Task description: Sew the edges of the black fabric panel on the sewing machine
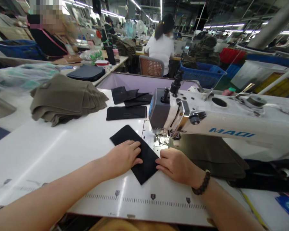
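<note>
Black fabric piece pinned flat under my left hand and right hand, palms open, at the presser foot; next: feed straight.

Person, head view: two bare forearms, no sleeves in sight.
Left hand: no ring, watch or glove visible; wrist unadorned.
Right hand: no ring or glove visible; a bracelet of dark, round beads, single strand, worn at the wrist.
Fingers: uncovered; nails short, unpainted as far as visible.
</note>
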`<state>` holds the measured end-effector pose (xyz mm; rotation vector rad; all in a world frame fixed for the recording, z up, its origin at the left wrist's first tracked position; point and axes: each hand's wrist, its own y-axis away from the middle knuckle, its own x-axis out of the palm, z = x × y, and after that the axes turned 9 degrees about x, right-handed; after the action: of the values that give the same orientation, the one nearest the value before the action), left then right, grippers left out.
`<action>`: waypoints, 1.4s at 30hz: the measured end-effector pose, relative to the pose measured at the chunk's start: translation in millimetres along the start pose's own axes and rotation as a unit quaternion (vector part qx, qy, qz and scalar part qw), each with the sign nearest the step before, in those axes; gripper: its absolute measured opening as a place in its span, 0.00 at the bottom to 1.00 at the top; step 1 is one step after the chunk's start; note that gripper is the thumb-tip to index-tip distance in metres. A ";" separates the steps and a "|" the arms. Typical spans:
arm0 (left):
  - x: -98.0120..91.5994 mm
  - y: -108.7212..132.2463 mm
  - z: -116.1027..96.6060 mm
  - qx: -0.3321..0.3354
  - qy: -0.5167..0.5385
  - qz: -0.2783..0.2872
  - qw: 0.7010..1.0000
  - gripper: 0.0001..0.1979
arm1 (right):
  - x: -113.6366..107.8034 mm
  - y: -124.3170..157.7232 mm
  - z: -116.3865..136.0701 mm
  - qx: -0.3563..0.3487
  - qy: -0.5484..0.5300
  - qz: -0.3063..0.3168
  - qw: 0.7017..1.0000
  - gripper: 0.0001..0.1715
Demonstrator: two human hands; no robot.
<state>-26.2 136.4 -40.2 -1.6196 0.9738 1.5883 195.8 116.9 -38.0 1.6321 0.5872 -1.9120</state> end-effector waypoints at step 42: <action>13.7 -50.1 20.5 0.049 0.035 -0.077 0.995 0.10 | 26.5 -0.5 -5.6 0.084 -0.030 -0.113 0.990 0.15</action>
<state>6.4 178.5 -57.0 -1.6507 0.9249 1.3673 196.7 117.6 -65.1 1.6633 0.6229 -2.2202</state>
